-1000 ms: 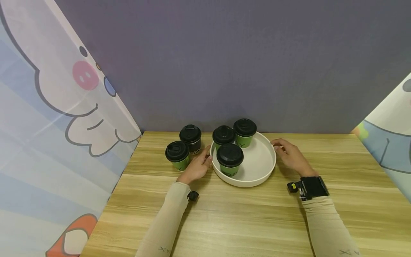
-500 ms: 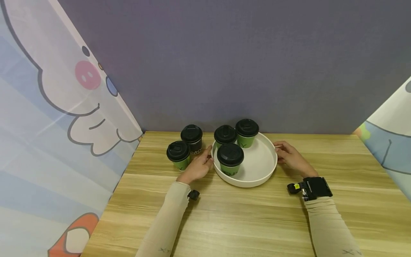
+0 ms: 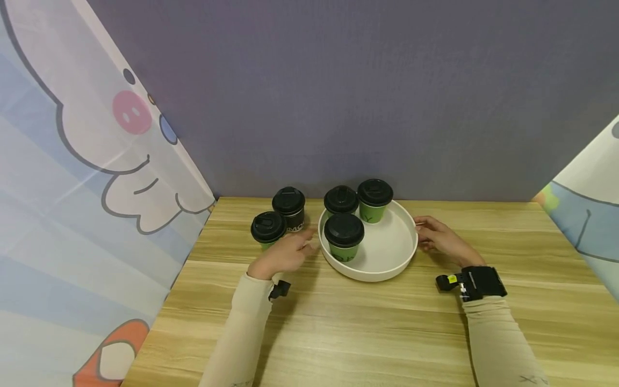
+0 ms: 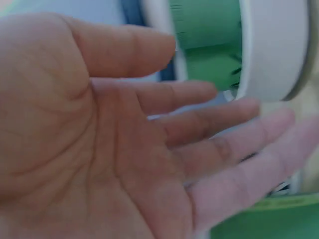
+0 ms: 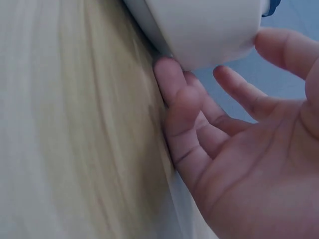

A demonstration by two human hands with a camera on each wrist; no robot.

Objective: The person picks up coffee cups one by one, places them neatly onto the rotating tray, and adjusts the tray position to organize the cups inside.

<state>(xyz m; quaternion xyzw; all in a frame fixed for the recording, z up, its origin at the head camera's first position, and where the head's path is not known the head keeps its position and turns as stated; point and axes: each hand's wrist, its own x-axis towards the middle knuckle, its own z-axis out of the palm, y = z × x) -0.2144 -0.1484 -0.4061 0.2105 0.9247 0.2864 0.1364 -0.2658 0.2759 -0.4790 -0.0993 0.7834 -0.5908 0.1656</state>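
Note:
A round white tray (image 3: 389, 247) holds three green cups with black lids: the front cup (image 3: 344, 236), the rear left cup (image 3: 340, 201) and the rear right cup (image 3: 375, 200). My left hand (image 3: 285, 251) hovers at the tray's left side with fingers extended and nothing in the grasp. In the left wrist view its palm (image 4: 94, 144) faces the camera, fingers spread. Loosely bent, the fingers of my right hand (image 3: 442, 239) touch the outside of the tray's right wall; in the right wrist view, fingertips (image 5: 169, 74) sit low against that wall (image 5: 209, 35).
Left of the tray stand a black cup (image 3: 288, 208) and a green cup (image 3: 268, 228), partly behind the left hand. A grey panel (image 3: 338, 107) rises behind the wooden table (image 3: 367, 328). A printed curtain (image 3: 58, 215) hangs at the left.
My left hand has come away from the tray's rim, moving left and slightly up. The right hand remains at the tray's right side. The cups in the tray have shifted slightly.

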